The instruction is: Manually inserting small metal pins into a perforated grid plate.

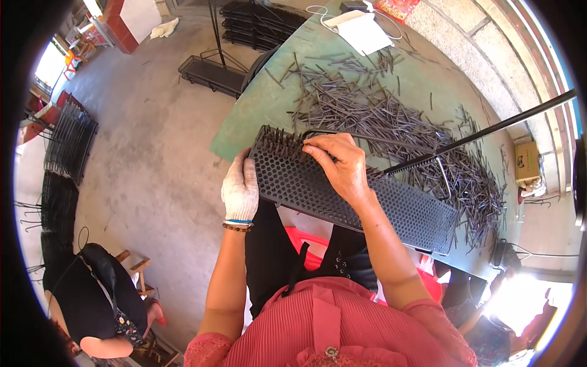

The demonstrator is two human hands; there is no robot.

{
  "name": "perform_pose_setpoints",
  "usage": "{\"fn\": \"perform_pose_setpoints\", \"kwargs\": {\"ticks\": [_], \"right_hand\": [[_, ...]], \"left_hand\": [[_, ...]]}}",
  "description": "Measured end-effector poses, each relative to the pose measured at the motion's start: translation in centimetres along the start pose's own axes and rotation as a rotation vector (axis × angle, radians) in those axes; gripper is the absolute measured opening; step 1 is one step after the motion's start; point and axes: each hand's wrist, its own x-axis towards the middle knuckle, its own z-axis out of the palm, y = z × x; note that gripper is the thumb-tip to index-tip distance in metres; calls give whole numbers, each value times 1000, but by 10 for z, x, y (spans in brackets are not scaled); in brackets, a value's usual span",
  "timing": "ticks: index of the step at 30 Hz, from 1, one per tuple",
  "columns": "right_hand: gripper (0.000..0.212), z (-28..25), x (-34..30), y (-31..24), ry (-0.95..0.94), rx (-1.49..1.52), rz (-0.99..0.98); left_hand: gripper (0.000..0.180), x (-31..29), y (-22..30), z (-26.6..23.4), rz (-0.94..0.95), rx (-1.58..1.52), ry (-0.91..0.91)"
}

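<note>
A long black perforated metal tray (342, 189) lies across my lap and the table's edge, tilted down to the right. My left hand (240, 188), in a white knit glove, is closed on its left end, with the fingertips partly hidden behind it. Several short dark sticks (280, 142) stand upright in the holes at that end. Just right of them my bare right hand (340, 162) pinches with thumb and forefinger over the holes; what lies between the fingertips is too small to make out. A black rod (489, 129) slants up to the right from the tray.
A large heap of loose dark sticks (391, 116) covers the green table (244, 131) beyond the tray. White paper (361, 33) with a cable lies at the back. Black wire racks (211, 73) stand on the floor. Another person (98, 293) sits at lower left, near stacked black trays (70, 140).
</note>
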Motion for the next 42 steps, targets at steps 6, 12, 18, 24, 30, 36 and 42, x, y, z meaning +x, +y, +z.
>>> {"fn": "perform_pose_setpoints", "kwargs": {"ticks": [6,12,18,24,30,36,42], "right_hand": [[12,5,1,3,-4,23,3],[13,11,-1,-3,74,-14,28],[13,20,-11,6,68,-3,78],[14,28,-18,4,100,-222,-104],[19,28,-14,-7,74,-298,-148],[20,31,-25,-8,104,-352,-113],[20,38,-21,-1,84,-431,-123]], "left_hand": [[33,2,4,-3,-39,60,-46],[34,1,5,-5,-20,59,-44],[34,2,6,-4,7,53,-37],[33,2,1,-4,17,80,-37],[34,2,1,-3,8,85,-40],[34,2,-2,-3,36,91,-23],[34,2,0,-5,37,105,-18]]}}
